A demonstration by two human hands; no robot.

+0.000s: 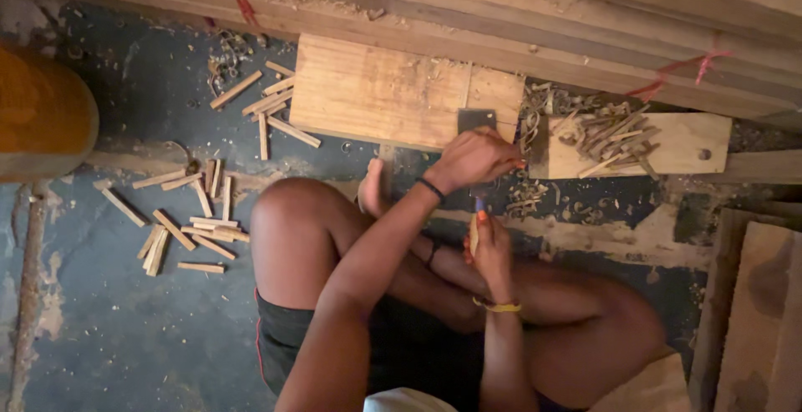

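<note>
A dark blade is gripped by the left hand against the board; a small stick is clasped upright by the right hand, near the knees. Fingers are best kept clear of the edge.

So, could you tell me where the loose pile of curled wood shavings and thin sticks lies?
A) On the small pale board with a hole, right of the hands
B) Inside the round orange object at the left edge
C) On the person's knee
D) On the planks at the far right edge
A: the pile of shavings and sticks sits on the small pale board, just right of the left hand.
</note>
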